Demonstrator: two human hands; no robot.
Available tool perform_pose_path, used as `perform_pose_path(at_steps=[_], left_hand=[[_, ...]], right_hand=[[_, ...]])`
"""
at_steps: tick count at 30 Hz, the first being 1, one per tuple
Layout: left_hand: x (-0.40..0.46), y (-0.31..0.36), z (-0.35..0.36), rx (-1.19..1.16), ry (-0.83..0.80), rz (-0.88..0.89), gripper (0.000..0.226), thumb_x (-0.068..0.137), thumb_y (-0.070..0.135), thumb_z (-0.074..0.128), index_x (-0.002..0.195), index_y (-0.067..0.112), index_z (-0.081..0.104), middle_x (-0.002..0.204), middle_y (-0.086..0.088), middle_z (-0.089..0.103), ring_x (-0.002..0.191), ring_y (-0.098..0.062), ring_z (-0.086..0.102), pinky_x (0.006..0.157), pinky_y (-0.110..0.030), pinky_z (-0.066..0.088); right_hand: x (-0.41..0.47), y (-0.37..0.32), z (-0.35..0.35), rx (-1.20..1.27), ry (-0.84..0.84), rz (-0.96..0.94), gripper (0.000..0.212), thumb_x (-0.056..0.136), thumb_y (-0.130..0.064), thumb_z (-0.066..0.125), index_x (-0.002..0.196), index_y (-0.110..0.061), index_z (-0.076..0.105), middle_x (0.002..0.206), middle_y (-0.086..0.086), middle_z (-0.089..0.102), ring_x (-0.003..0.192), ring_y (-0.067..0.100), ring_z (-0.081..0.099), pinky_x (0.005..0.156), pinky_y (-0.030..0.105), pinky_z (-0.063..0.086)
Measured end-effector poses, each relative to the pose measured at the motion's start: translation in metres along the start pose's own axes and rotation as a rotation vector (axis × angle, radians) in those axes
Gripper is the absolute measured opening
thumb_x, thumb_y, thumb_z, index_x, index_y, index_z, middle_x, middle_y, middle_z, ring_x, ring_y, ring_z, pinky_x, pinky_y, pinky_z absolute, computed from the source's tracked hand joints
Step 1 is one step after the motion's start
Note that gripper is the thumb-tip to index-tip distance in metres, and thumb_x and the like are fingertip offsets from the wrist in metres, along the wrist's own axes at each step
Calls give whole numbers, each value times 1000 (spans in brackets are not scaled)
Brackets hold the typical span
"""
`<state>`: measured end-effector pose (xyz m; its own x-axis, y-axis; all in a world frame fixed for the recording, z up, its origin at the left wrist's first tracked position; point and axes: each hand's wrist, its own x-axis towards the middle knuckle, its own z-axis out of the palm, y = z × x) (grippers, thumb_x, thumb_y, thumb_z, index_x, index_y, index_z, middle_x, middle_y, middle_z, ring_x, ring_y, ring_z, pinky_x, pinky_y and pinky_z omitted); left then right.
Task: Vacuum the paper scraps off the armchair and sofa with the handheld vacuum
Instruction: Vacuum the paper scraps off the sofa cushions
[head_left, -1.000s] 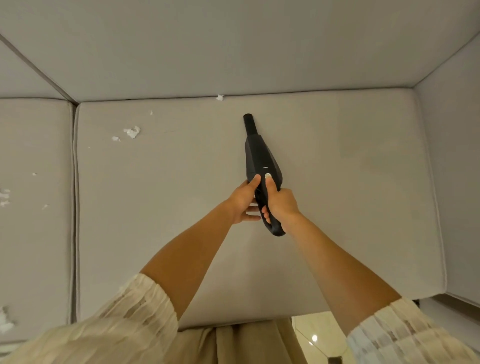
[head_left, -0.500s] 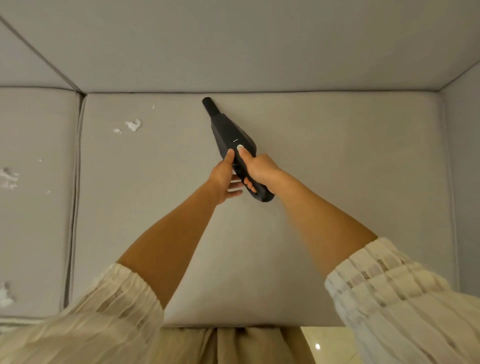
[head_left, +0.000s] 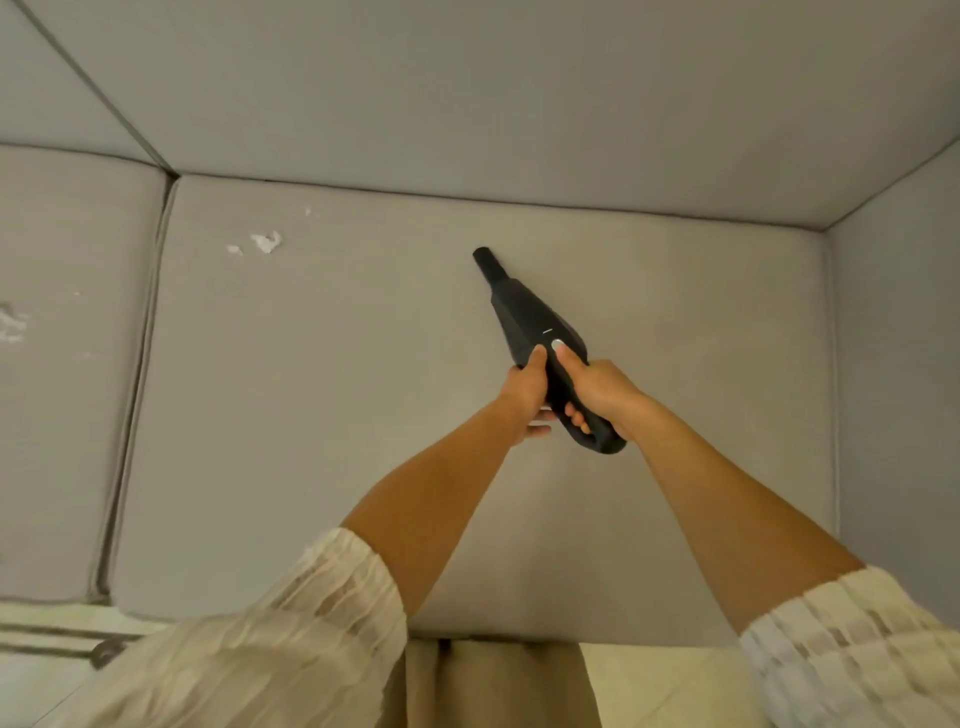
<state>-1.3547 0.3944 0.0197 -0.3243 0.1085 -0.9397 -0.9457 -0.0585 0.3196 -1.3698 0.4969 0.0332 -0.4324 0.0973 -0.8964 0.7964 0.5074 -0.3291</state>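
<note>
Two cushions in view. Far left, scraps (head_left: 11, 322) sit on the left cushion (head_left: 67, 364). Past the seam, on the right cushion (head_left: 311, 441), more scraps (head_left: 267, 241) lie near its back left corner, with a tiny fleck just beyond them. Well apart to the right we hold the vacuum (head_left: 535, 332), nozzle aimed up-left over bare fabric; we cannot tell if the tip touches. Our left hand (head_left: 527, 392) steadies the body from the side, thumb up along it, fingers partly hidden. Our right hand (head_left: 597, 387) grips the handle, thumb by the button. Step, as we judge it: sweeping the right cushion. Next move calls for swinging the nozzle left to those scraps, then crossing the seam to the left cushion.
</note>
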Motion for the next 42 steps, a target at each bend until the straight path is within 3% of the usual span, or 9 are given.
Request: perform_pose_path(at_steps=[6, 15, 29, 37, 42], left_hand=[[0, -5, -25, -78, 43, 21, 58, 99, 60, 28, 137, 19, 42, 126, -9, 60, 92, -23, 62, 88, -40, 49], [2, -3, -159, -120, 141, 64, 55, 99, 59, 34, 136, 20, 41, 125, -6, 58, 93, -23, 61, 94, -43, 48], [3, 35, -290, -109, 164, 148, 48, 101, 55, 34, 133, 21, 45, 127, -7, 58, 100, -24, 59, 97, -41, 47], [-7, 2, -297, -165, 67, 69, 44, 98, 58, 38, 120, 21, 43, 118, -7, 56, 111, -28, 56, 106, -49, 43], [-13, -35, -287, -223, 69, 45, 47, 97, 57, 44, 122, 17, 45, 123, -8, 56, 115, -29, 54, 106, -49, 43]], right_hand=[[-3, -21, 14, -91, -77, -28, 65, 96, -64, 36, 77, -7, 61, 56, 6, 56, 43, 15, 50, 47, 25, 47], [1, -89, 128, -93, -193, -55, 67, 95, -66, 34, 84, -6, 62, 60, 7, 57, 45, 15, 51, 48, 25, 48], [15, -176, 235, 44, -142, -68, 66, 94, -66, 38, 86, -5, 63, 59, 7, 58, 48, 16, 53, 52, 27, 50], [-7, -140, 259, -8, -126, -52, 72, 95, -66, 34, 100, 0, 62, 59, 8, 57, 42, 15, 50, 44, 23, 46], [-25, -101, 262, -54, -154, -76, 71, 95, -65, 32, 94, -1, 63, 58, 9, 58, 43, 16, 52, 46, 25, 48]])
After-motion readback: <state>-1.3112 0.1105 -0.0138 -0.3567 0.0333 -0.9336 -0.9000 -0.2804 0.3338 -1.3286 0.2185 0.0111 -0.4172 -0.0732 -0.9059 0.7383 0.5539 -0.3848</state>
